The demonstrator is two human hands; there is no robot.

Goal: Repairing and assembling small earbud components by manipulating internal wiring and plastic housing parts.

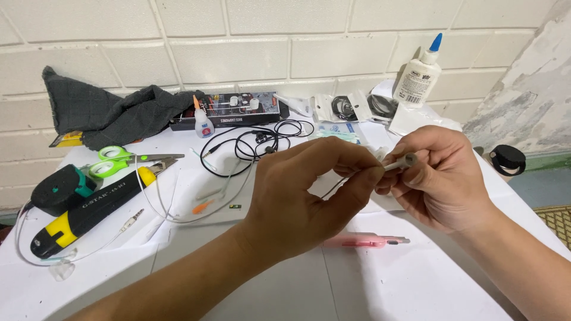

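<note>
Both hands are pinching a thin white cable (397, 163): left hand (303, 193) gripping its limp, light wire, right hand (437, 175) clasping the stiffer end.

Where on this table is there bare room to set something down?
Bare white table lies in front of the pink lighter, between the forearms. The left side is crowded: scissors, black-and-yellow tool, white cable. The back by the wall holds black earphones and glue bottles.
</note>
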